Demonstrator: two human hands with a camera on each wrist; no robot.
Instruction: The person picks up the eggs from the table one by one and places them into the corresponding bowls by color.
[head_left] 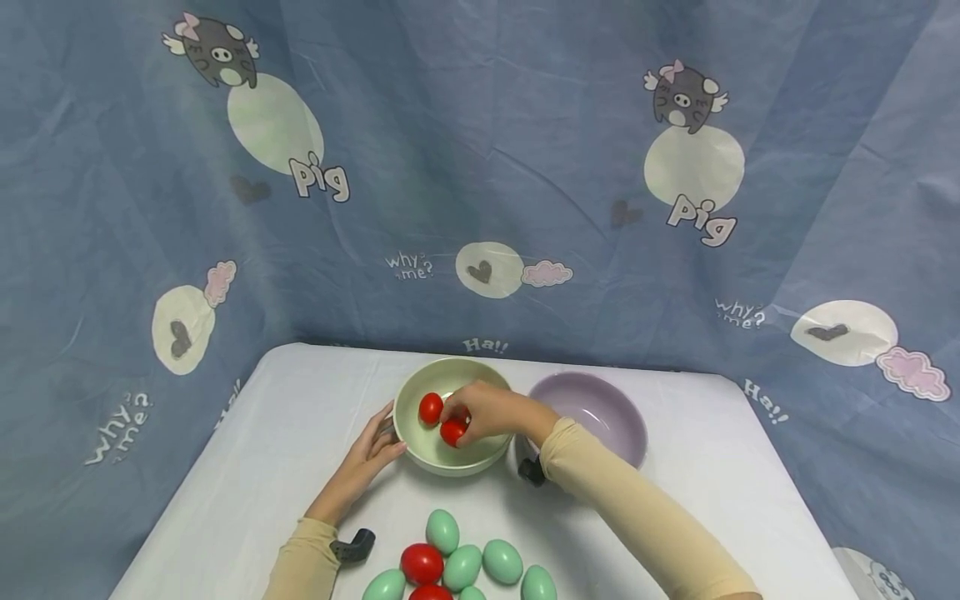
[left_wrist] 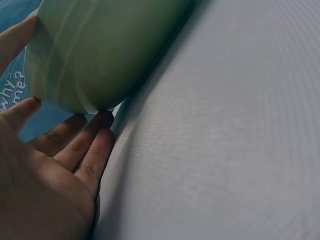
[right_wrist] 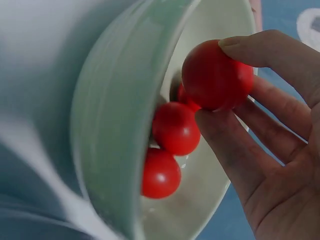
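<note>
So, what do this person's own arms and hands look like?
A plain beige fabric left sleeve and matching right sleeve cover the forearms, ending near the wrists. A small black device shows by the left wrist, another black device by the right. The left hand and right hand wear no gloves.

Blue cloth (head_left: 442,108): carrying every word readable here
Upper-left word (head_left: 318,177): reading "pig"
Upper-right word (head_left: 701,220): reading "pig"
Middle lettering (head_left: 408,265): reading "why? me?" over two lines
Right lettering (head_left: 740,314): reading "why? me?", sloping down rightward
Left lettering (head_left: 118,427): reading "why? me?", sloping up rightward
Lower-middle word (head_left: 485,345): reading "Ha!!", just above the tabletop (head_left: 712,475)
Lower-right word (head_left: 763,402): reading "Ha!!", sloping down steeply
Lower-left word (head_left: 227,406): hard to read, looking like "Ha!!"
Left-wrist-view lettering (left_wrist: 13,91): showing "why? me?" on the cloth
</note>
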